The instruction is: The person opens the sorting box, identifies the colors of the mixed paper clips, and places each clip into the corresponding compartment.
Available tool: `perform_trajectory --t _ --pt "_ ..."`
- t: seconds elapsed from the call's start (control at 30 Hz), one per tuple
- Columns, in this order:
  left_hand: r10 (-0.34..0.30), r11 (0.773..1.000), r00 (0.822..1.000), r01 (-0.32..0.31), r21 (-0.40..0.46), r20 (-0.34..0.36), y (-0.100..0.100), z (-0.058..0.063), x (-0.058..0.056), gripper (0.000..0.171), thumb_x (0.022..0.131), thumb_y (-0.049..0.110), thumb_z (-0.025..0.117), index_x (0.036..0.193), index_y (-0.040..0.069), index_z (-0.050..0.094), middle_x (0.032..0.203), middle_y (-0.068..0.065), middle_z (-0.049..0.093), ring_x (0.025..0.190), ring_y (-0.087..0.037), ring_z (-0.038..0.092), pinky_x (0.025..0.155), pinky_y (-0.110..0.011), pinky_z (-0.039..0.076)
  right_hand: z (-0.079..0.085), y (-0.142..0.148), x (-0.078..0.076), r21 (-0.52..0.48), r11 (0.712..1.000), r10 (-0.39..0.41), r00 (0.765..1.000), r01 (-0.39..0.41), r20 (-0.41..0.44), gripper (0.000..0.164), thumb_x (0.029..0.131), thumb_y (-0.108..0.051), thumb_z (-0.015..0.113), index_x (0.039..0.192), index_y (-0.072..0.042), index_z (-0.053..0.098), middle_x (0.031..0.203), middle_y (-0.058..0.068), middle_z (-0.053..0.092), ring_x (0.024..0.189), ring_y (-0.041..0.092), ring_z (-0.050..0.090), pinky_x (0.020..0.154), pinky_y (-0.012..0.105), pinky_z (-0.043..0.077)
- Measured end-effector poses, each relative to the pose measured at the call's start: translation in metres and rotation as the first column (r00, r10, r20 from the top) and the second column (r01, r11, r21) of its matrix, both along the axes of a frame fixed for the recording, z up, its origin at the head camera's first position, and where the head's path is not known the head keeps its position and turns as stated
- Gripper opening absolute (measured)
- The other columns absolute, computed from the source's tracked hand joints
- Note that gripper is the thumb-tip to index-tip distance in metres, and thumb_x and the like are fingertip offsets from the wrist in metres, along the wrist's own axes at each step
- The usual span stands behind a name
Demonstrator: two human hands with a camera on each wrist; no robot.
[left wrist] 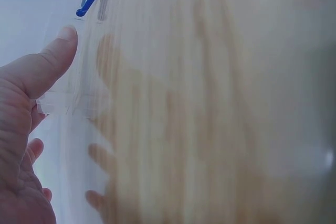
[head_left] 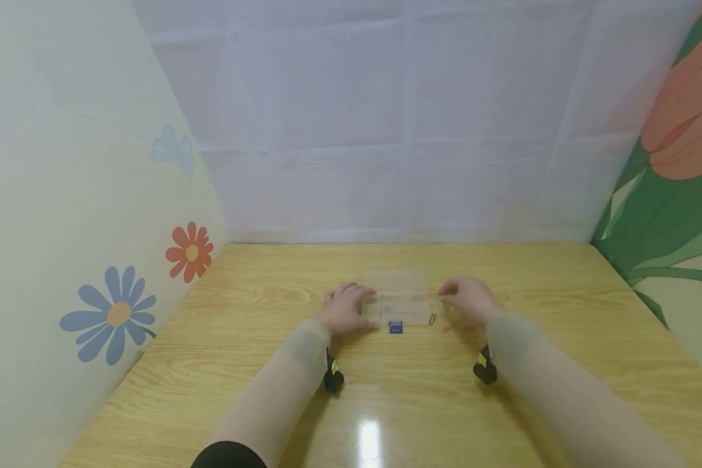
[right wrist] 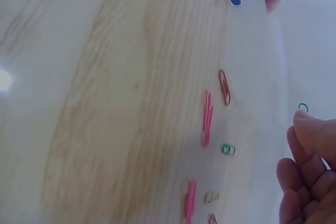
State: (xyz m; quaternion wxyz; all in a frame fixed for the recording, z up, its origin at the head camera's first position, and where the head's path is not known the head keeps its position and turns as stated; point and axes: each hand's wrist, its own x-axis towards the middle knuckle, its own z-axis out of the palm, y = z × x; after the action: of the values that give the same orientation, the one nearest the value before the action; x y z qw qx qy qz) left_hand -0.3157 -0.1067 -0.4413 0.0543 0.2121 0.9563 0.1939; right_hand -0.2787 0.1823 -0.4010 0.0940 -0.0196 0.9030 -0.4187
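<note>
1. Clear box (head_left: 402, 281): lies on table (head_left: 409, 383).
2. Left hand (head_left: 345, 309): loosely spread, covers part of box's left edge.
3. Right hand (head_left: 467, 298): pinches green clip (right wrist: 303, 107), right of box.
4. Blue clasp (head_left: 396, 327): box's near edge.
5. Red paperclip (right wrist: 224, 87), pink clips (right wrist: 208, 119): right of box.

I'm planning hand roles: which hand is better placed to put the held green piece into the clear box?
Likely the right hand: it pinches the green piece beside the clear box, while the left hand is at the opposite side.

Pale wristbands (head_left: 306, 344), yellow-marked black cameras (head_left: 333, 379) and a black sleeve (head_left: 228, 455) show.
</note>
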Motion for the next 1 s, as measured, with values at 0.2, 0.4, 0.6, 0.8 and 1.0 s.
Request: perform_trajectory --t 0.2,0.4,0.6,0.8,1.0 --pt "-0.002 1.000 1.000 0.002 0.006 0.000 0.000 0.001 0.001 0.078 0.073 0.054 0.077 0.140 0.026 0.048 0.146 0.002 0.044 0.143 -0.025 0.021 0.110 -0.061 0.010 -0.002 -0.007 -0.003 0.057 0.997 0.048 0.998 -0.045 -0.050 0.019 0.094 -0.016 0.060 0.110 -0.006 0.065 0.112 0.010 0.064 0.100 0.027 0.057 0.084 0.044 0.049" --pt "0.002 1.000 1.000 -0.002 -0.004 0.000 0.000 0.003 0.003 0.078 0.074 0.053 0.077 0.141 0.026 0.048 0.146 0.002 0.044 0.143 -0.025 0.021 0.111 -0.060 0.011 -0.001 -0.015 -0.003 0.019 0.999 0.040 0.999 -0.040 -0.021 0.018 0.095 -0.016 0.060 0.111 -0.007 0.064 0.113 0.010 0.063 0.102 0.027 0.056 0.086 0.044 0.049" --pt "0.001 1.000 1.000 -0.001 -0.003 -0.003 0.000 0.002 0.002 0.078 0.073 0.053 0.077 0.141 0.025 0.048 0.146 0.002 0.044 0.143 -0.025 0.021 0.111 -0.060 0.010 -0.001 -0.022 -0.005 -0.010 0.999 0.047 0.998 -0.047 -0.048 0.018 0.094 -0.012 0.061 0.109 -0.004 0.065 0.112 0.013 0.063 0.106 0.031 0.056 0.093 0.048 0.046" --pt "-0.004 1.000 1.000 0.004 0.001 -0.002 0.000 0.002 0.002 0.078 0.074 0.054 0.077 0.140 0.026 0.048 0.146 0.002 0.045 0.143 -0.025 0.021 0.111 -0.060 0.011 0.000 -0.030 -0.008 -0.010 0.999 0.049 0.998 -0.049 -0.034 0.019 0.093 -0.013 0.062 0.110 -0.004 0.065 0.110 0.012 0.063 0.103 0.029 0.057 0.088 0.045 0.050" --pt "-0.012 1.000 1.000 0.012 0.000 -0.009 -0.001 0.002 0.001 0.078 0.074 0.054 0.076 0.140 0.024 0.048 0.146 0.002 0.045 0.142 -0.026 0.023 0.110 -0.061 0.012 0.003 -0.039 -0.008 0.027 0.998 0.064 0.997 -0.063 -0.033 0.017 0.093 -0.016 0.063 0.107 -0.009 0.066 0.110 0.008 0.064 0.103 0.026 0.058 0.088 0.046 0.050"
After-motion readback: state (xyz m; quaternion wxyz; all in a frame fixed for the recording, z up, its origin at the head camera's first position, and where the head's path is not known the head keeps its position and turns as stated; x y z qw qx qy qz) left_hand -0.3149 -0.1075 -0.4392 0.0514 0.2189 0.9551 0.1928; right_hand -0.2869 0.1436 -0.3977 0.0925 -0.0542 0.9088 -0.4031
